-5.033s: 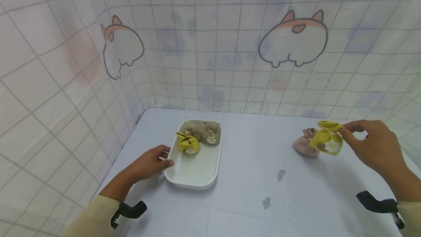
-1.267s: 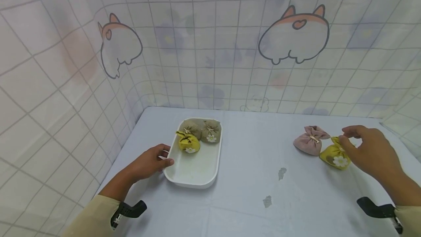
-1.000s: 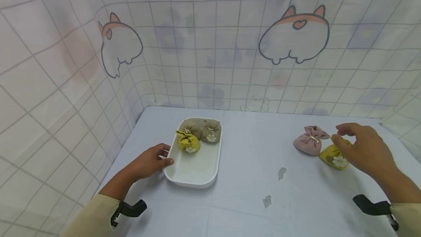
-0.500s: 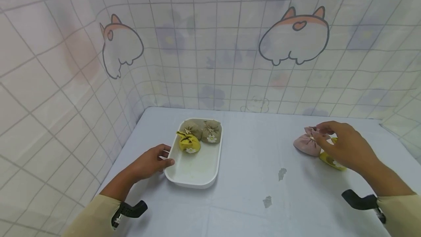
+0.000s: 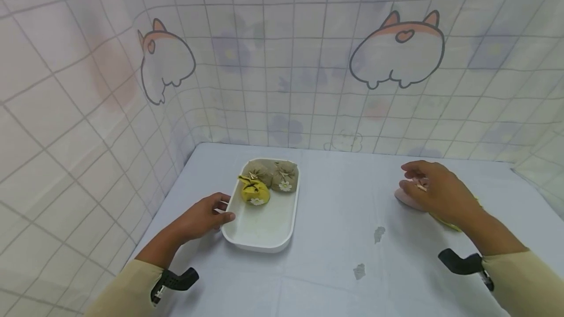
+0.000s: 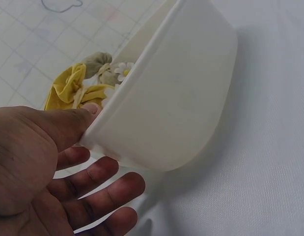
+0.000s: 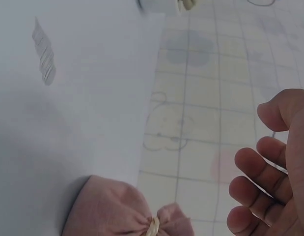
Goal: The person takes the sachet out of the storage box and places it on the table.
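At the left side of a white tray (image 5: 260,226), my left hand (image 5: 202,218) pinches the rim, thumb over it and the other fingers spread below, as the left wrist view shows. Inside the tray's far end sit two khaki drawstring pouches (image 5: 284,176) and a yellow pouch (image 5: 256,192) with a white flower. Over on the right, my right hand (image 5: 438,193) hovers above a pink pouch (image 7: 112,209), fingers relaxed and holding nothing. Another yellow pouch (image 5: 447,222) lies beside the pink one, mostly hidden under that hand.
A white cloth covers the table (image 5: 326,238), with two grey patches (image 5: 359,271) right of the tray. Behind and to the left hangs a gridded curtain (image 5: 304,62) with animal drawings. Each wrist wears a black camera mount (image 5: 460,262).
My right hand set down the yellow pouch it held, beside the pink one, and let go. It then moved left over the pink pouch. Left hand and tray stay put.
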### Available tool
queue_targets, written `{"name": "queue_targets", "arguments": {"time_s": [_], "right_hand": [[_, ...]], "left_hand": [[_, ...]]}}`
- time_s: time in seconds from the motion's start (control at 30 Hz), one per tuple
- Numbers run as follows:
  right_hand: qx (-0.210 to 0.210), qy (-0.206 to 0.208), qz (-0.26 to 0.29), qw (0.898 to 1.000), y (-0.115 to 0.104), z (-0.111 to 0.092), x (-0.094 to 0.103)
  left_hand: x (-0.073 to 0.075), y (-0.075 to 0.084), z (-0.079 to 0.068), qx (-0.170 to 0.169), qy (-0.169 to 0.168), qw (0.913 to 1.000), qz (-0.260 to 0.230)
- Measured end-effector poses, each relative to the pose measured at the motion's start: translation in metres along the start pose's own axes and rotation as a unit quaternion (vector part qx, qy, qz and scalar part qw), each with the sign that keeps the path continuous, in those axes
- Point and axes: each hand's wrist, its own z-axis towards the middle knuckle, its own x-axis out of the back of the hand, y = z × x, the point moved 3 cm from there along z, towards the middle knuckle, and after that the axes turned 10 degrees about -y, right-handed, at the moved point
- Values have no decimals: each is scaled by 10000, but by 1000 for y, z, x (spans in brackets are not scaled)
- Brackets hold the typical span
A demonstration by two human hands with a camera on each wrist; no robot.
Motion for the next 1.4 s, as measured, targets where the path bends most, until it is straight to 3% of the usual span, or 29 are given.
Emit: {"name": "queue_targets", "arguments": {"time_s": [0.6, 1.4], "right_hand": [[288, -117, -233, 9992, -34, 27, -16], [650, -173, 13, 9977, -66, 50, -40]], "left_hand": [[-1, 0, -2, 57, 16, 10000, 19], [0, -3, 0, -6, 13, 10000, 15]]}}
